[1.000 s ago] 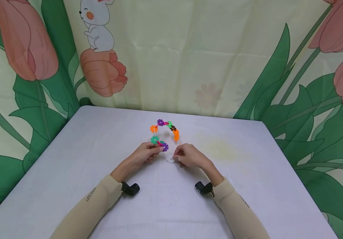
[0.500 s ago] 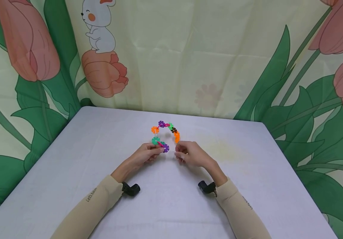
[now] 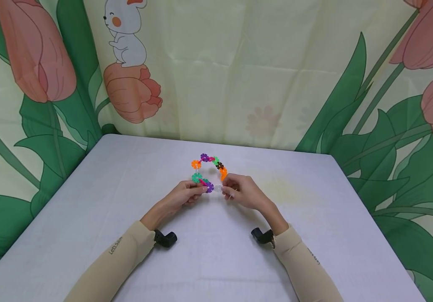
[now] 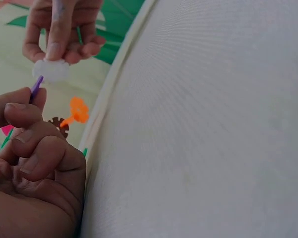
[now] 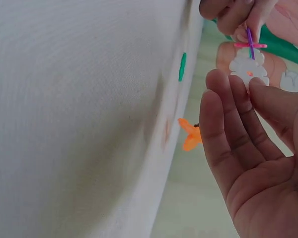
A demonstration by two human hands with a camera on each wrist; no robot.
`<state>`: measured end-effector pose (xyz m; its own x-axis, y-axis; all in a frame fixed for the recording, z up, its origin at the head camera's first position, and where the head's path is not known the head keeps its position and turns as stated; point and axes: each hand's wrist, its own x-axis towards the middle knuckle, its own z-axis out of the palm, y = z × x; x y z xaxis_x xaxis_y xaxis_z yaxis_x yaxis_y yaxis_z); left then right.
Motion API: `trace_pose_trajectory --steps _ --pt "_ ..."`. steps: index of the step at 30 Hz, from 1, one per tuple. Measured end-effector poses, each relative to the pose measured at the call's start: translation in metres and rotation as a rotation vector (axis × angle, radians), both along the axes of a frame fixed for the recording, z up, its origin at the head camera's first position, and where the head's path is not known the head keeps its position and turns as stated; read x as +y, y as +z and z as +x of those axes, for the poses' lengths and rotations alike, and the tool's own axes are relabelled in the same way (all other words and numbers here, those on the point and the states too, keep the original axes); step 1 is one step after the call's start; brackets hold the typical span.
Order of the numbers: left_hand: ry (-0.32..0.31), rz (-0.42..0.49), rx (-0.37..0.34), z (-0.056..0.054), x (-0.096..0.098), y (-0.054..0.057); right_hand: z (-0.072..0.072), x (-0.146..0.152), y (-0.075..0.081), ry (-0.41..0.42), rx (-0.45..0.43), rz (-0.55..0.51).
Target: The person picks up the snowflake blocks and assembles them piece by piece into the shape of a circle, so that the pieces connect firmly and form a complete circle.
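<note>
A curved chain of interlocking snowflake discs lies on the table, with a purple disc (image 3: 209, 187) at its near end and an orange disc (image 3: 223, 173) at the other. My left hand (image 3: 185, 193) pinches the chain at the purple disc, beside a green disc (image 3: 196, 178). Between thumb and fingertips my right hand (image 3: 243, 191) pinches a white, see-through disc (image 3: 218, 188). In the left wrist view the white disc (image 4: 50, 71) meets the edge of the purple disc (image 4: 36, 89); whether their slots are joined I cannot tell.
The chain stands on a table with a white cloth (image 3: 209, 256). Behind it hangs a curtain (image 3: 216, 75) printed with tulips and a rabbit. A black wrist camera (image 3: 165, 238) sits on the left wrist, another camera (image 3: 262, 236) on the right.
My right hand has moved up and away from me, bringing the white disc to the purple disc. My left hand has stayed nearly still with the chain.
</note>
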<state>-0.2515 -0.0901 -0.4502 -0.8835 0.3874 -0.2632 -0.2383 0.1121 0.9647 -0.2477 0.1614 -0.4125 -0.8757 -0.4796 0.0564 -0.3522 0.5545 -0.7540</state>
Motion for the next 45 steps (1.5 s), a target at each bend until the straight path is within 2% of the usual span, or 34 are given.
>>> trace_pose_trajectory --steps 12,24,35,45 --pt "-0.011 0.009 -0.005 -0.002 -0.001 -0.002 0.000 0.000 -0.001 0.006 -0.014 -0.049" --pt "-0.044 0.009 0.004 -0.002 -0.002 -0.001 -0.001 -0.002 -0.006 -0.001 -0.033 -0.049" --pt "-0.051 -0.006 0.012 -0.004 -0.003 -0.002 -0.006 0.002 -0.014 -0.064 -0.073 -0.202" --pt "-0.052 0.010 -0.008 -0.002 -0.002 0.001 -0.004 0.001 -0.014 -0.065 -0.066 -0.227"
